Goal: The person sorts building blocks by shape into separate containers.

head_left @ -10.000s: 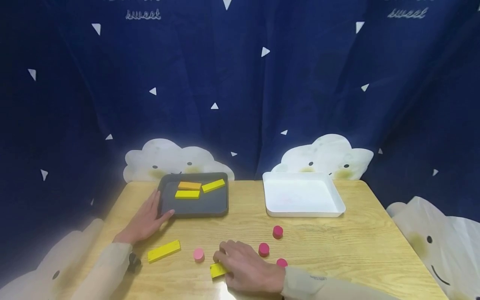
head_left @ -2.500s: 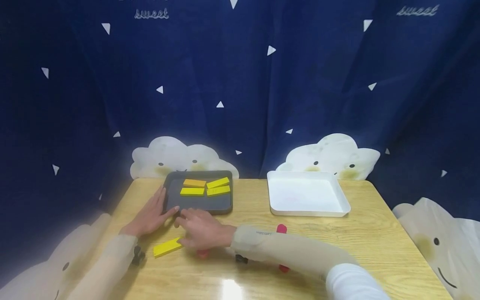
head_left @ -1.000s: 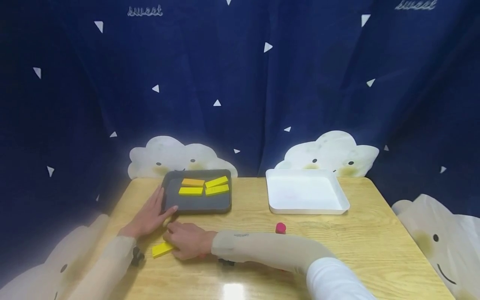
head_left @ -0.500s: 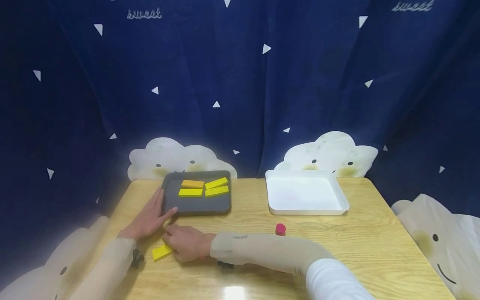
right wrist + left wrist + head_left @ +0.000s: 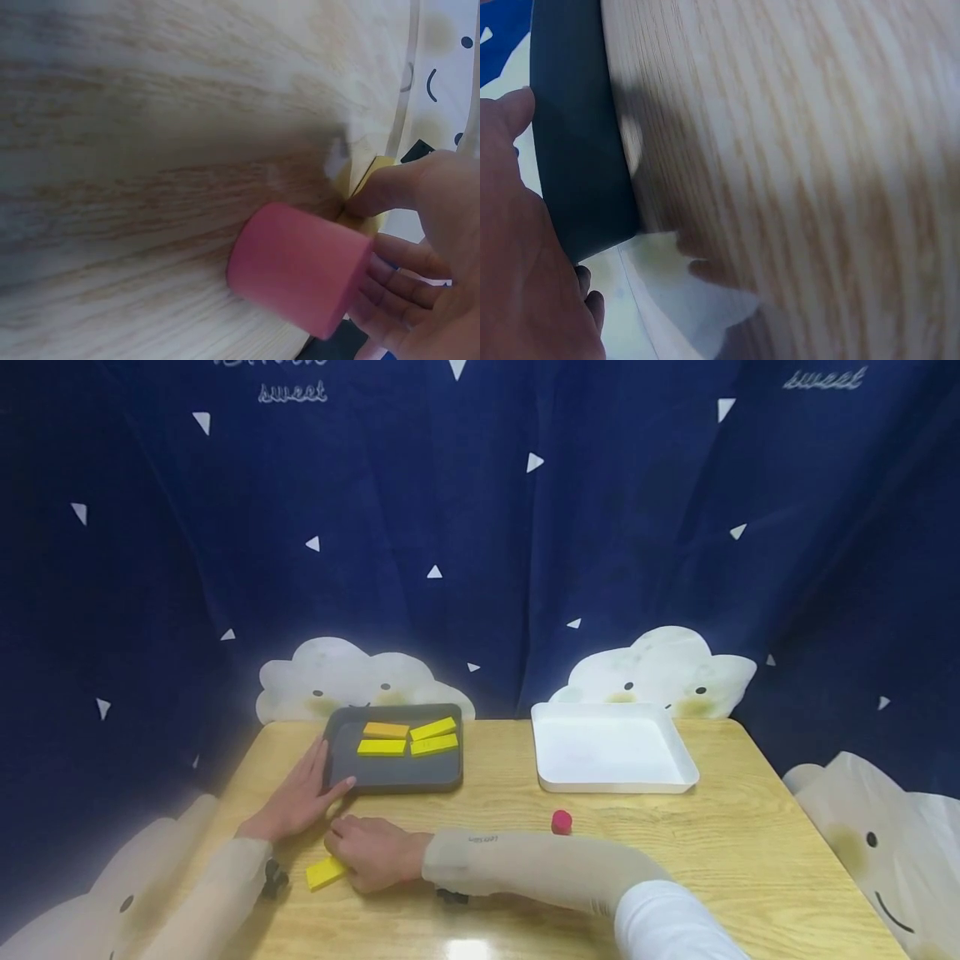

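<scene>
My left hand (image 5: 292, 793) lies with straight fingers along the left side and front corner of a dark grey tray (image 5: 405, 777). In the left wrist view the hand is beside the tray's wall (image 5: 581, 135). My right hand (image 5: 375, 852) pinches a yellow block (image 5: 324, 872) on the table in front of the left hand; its fingers cover the block's right end. The right wrist view shows the thumb against that yellow block (image 5: 379, 169). Close under the hand there stands a pink cylinder (image 5: 296, 266), hidden in the head view.
Inside the grey tray lie an orange block (image 5: 386, 729) and several yellow blocks (image 5: 381, 747). A white tray (image 5: 611, 752) stands at the back right, with a red cylinder (image 5: 561, 822) in front of it. My right forearm (image 5: 540, 864) crosses the table.
Since the oldest frame, another yellow block has come into the grey tray. My right hand has moved left from the table's middle onto the left yellow block. The left hand stays at the tray.
</scene>
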Demonstrator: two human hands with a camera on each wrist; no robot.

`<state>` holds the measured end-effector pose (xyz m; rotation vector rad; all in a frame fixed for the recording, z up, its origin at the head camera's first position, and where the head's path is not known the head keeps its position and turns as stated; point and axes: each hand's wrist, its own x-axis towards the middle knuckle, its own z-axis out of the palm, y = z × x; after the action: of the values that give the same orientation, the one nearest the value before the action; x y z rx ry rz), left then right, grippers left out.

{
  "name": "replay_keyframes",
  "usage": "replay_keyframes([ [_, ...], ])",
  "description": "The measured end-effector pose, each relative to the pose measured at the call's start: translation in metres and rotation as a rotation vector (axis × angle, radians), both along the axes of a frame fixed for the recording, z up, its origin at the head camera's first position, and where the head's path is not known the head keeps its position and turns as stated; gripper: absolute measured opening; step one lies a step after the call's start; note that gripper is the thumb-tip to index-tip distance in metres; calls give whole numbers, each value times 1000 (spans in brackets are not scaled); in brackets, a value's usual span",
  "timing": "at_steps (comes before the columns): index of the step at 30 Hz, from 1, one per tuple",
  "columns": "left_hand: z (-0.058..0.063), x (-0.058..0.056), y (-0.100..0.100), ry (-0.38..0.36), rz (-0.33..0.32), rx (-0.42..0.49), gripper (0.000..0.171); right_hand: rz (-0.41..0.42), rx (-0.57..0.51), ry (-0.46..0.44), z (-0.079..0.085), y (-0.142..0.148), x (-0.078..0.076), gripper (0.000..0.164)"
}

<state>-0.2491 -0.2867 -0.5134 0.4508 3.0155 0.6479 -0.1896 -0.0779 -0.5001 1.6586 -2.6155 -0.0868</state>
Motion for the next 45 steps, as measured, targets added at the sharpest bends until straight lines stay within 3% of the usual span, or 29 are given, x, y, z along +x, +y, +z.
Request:
replay_keyframes([
  [16,2,1,-1,4,-15,3,104,-1,10,-55,4,4,10,42],
  [31,0,0,-2,0,-8,-8,105,63,-29,2,4,12,19,37],
  [45,-3,-1,-2,18,-18,-5,105,128,-108,26,18,22,28,30],
])
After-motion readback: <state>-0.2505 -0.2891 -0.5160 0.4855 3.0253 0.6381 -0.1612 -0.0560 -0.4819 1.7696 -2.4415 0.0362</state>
